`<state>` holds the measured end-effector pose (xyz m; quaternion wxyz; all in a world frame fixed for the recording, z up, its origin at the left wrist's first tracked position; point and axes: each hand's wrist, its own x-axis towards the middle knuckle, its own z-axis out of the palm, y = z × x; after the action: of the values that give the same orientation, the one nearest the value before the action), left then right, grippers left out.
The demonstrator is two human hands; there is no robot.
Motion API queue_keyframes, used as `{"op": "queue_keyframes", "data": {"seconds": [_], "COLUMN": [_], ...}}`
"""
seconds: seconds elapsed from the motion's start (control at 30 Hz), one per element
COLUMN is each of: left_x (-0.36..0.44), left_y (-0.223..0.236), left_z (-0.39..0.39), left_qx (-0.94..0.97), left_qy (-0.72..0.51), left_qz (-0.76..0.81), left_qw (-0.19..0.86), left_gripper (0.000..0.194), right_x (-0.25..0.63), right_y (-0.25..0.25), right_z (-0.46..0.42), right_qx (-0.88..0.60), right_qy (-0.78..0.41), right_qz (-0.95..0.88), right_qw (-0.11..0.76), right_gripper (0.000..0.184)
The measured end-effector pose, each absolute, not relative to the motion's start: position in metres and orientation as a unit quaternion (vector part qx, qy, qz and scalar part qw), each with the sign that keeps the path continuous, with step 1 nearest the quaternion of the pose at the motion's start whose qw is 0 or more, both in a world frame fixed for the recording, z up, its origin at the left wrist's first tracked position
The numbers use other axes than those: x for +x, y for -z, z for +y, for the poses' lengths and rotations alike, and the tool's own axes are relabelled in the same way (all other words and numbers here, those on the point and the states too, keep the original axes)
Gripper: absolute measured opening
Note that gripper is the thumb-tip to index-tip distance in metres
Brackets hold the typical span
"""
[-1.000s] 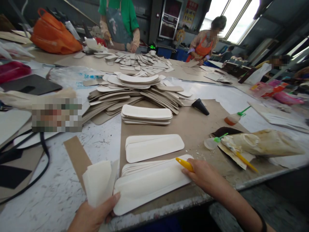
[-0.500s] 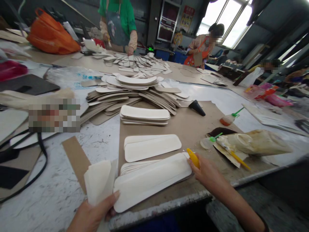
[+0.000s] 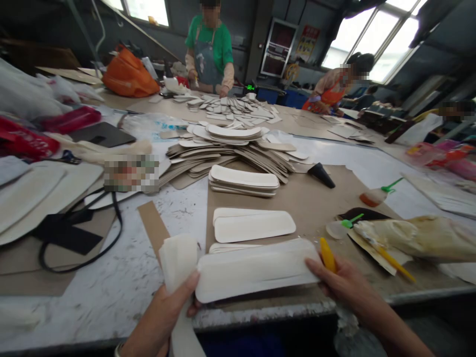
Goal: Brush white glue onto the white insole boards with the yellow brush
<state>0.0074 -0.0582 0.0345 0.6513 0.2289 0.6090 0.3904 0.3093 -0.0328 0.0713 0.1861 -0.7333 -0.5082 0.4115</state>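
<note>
A long white panel with rounded corners point(image 3: 256, 271) is held by its two ends above the table's near edge. My left hand point(image 3: 161, 310) is closed, its thumb on the panel's left end, with a folded bundle of white strips point(image 3: 180, 258) also in its grasp. At the other end, my right hand point(image 3: 344, 280) pinches the panel and keeps a yellow tool point(image 3: 327, 255) upright; the tool's working end is hidden. Just behind lie similar white panels point(image 3: 255, 227), overlapping on brown board. Farther back is a neat stack of panels point(image 3: 243, 178).
A large pile of grey-brown pieces point(image 3: 230, 148) spreads beyond the stack. On the right are a black cone point(image 3: 322, 175), green-tipped bottles point(image 3: 374, 197) and a crumpled cream bag point(image 3: 409, 235). A black strap point(image 3: 121, 223) lies left. Two co-workers point(image 3: 210, 47) stand across the table.
The panel has been lifted off the pieces beneath it, and my right fingers now grip its right end. The view has turned left, so the scene sits farther right.
</note>
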Motion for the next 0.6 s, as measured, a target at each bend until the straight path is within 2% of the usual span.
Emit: {"op": "queue_keyframes", "data": {"seconds": [0.17,0.4,0.6], "left_x": [0.006,0.0,-0.002], "left_y": [-0.036,-0.036,-0.037], "left_z": [-0.058,-0.056,-0.054], "left_qx": [0.224,0.183,0.176], "left_qy": [-0.41,-0.421,-0.402], "left_qz": [0.592,0.562,0.561], "left_qw": [0.657,0.688,0.702], "left_gripper": [0.032,0.033,0.031], "right_x": [0.313,0.307,0.302], "right_y": [-0.062,-0.059,-0.056], "right_z": [-0.039,-0.049,-0.048], "right_qx": [-0.754,-0.698,-0.681], "right_qy": [-0.408,-0.566,-0.574], "right_qz": [-0.471,-0.332,-0.333], "right_qw": [0.207,0.287,0.31], "right_gripper": [0.047,0.049,0.046]}}
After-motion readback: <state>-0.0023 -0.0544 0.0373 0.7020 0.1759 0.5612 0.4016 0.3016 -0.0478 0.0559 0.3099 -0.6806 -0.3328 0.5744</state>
